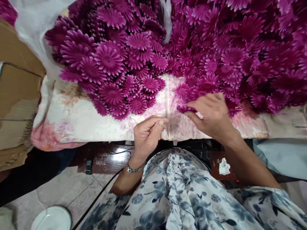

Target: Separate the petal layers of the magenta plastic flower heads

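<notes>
My right hand (212, 116), slightly blurred, pinches a small purple artificial flower (183, 109) between thumb and fingers, its petals seen edge-on. My left hand (148, 132) is closed in a pinch near the table's front edge. Whatever lies between its fingertips is too small to make out. Beyond the left hand is a heap of layered purple artificial flowers (112, 60) with pale-edged petals. A larger pile of loose purple petal pieces (230, 60) spreads behind and to the right of my right hand.
A floral cloth (64, 118) covers the table, with purple specks near the middle. Clear plastic sheeting (35, 28) borders the left heap. A cardboard box (20, 95) stands at the left, and a white round object (51, 218) is low on the floor side.
</notes>
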`<act>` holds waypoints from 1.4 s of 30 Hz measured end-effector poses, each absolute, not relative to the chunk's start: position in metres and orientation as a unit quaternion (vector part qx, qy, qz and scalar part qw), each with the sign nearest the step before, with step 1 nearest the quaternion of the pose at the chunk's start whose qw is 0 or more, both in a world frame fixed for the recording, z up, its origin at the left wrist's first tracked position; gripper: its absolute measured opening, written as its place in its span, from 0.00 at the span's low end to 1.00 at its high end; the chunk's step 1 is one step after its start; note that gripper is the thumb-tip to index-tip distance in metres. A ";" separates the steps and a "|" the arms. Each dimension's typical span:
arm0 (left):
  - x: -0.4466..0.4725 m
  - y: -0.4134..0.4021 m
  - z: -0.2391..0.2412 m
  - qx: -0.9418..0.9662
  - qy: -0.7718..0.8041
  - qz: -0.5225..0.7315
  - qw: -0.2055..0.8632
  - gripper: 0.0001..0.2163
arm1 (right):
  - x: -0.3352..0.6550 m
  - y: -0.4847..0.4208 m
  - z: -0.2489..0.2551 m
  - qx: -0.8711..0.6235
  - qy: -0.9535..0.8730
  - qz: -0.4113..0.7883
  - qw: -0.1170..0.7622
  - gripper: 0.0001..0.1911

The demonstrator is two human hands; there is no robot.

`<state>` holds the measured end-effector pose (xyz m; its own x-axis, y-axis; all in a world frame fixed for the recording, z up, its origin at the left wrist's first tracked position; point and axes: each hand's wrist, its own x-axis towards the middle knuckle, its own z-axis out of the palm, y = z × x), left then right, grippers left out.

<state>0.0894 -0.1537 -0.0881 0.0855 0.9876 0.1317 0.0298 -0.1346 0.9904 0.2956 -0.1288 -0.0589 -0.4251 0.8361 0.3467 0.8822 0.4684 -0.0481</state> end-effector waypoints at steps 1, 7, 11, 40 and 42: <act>0.090 -0.154 -0.088 0.556 0.460 0.506 0.472 0.08 | 0.296 -0.129 -0.059 -0.500 -0.849 -0.066 0.160 0.08; 0.099 -0.159 -0.086 0.544 0.478 0.504 0.471 0.09 | 0.296 -0.133 -0.065 -0.478 -0.857 -0.090 0.170 0.08; 0.108 -0.161 -0.091 0.515 0.481 0.470 0.531 0.10 | 0.301 -0.137 -0.064 -0.484 -0.840 -0.073 0.235 0.07; 0.160 -0.151 -0.085 0.212 0.334 0.498 0.772 0.10 | 0.298 -0.139 -0.074 -0.468 -0.774 0.177 0.389 0.06; 0.159 -0.152 -0.085 0.247 0.306 0.490 0.778 0.11 | 0.297 -0.140 -0.072 -0.472 -0.775 0.164 0.386 0.06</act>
<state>0.1588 -0.1519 -0.0852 0.3334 0.9134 -0.2335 -0.6113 0.3980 0.6841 0.2968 -0.1402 -0.0722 -0.2563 0.8589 0.4435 0.6064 0.5001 -0.6181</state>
